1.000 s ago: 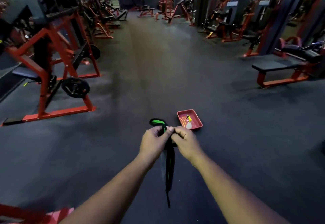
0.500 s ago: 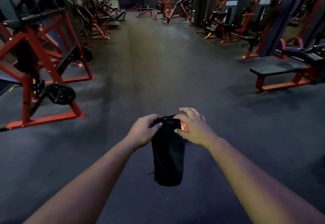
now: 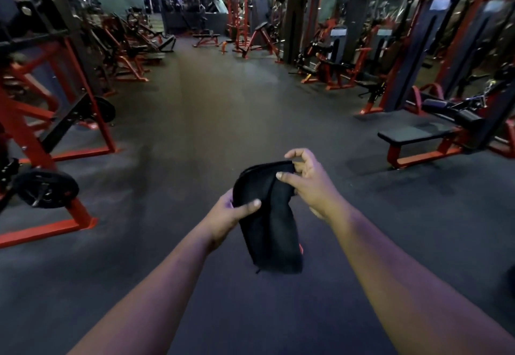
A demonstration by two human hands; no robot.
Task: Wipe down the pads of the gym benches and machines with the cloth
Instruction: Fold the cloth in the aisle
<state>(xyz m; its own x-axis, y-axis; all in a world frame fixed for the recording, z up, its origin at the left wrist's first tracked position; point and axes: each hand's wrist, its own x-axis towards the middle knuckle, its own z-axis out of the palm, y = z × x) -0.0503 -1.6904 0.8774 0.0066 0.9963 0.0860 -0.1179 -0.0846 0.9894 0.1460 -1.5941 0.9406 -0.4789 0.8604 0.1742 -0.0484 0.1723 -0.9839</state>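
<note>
A black cloth (image 3: 269, 223) hangs folded in front of me, above the dark gym floor. My left hand (image 3: 227, 215) grips its left edge, thumb across the front. My right hand (image 3: 308, 184) holds the cloth's upper right corner, with thumb and forefinger raised and loosely curled. A flat bench with a black pad (image 3: 415, 133) on a red frame stands to the right. A sliver of the red tray (image 3: 301, 248) shows behind the cloth's lower right edge.
A red plate-loaded machine (image 3: 55, 131) with a black weight plate (image 3: 46, 188) stands at the left. More red machines line both sides of a wide aisle of dark rubber floor (image 3: 211, 109). A cable machine (image 3: 457, 109) sits behind the bench.
The cloth went from a thin hanging strip to a wide folded piece. Both hands rose and shifted right, and the view lifted. The red tray is now almost hidden behind the cloth.
</note>
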